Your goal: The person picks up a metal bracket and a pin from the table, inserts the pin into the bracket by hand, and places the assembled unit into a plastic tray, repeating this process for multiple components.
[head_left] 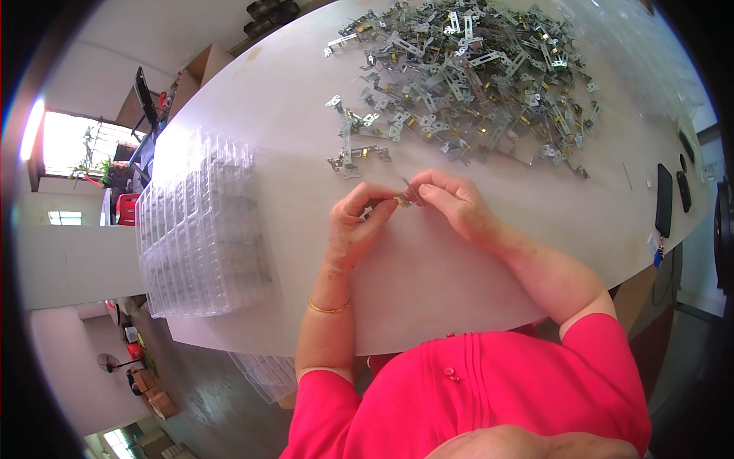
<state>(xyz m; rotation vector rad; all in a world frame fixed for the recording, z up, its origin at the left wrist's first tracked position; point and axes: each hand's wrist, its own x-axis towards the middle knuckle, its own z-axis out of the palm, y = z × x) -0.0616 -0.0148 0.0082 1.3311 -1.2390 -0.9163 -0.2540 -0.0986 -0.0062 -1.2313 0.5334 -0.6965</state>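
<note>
Over the white table, my left hand point(354, 228) is closed around a small metal bracket point(402, 200) with a brass-coloured part, most of it hidden by the fingers. Close against it, my right hand point(456, 205) pinches a thin, flat strip point(407, 183) between thumb and fingertips. The fingertips of both hands almost meet. A few loose metal brackets point(355, 156) lie just beyond my left hand. Farther off, a large heap of similar silver brackets point(474, 69), some with brass-coloured parts, spreads over the far side of the table.
Clear plastic compartment trays point(200, 229) are stacked at the left. More clear plastic point(627, 57) lies at the far right. Near the right edge are a black phone point(664, 200), another dark object point(683, 191) and a thin needle-like rod point(627, 177). The white table point(413, 283) has a curved-looking edge.
</note>
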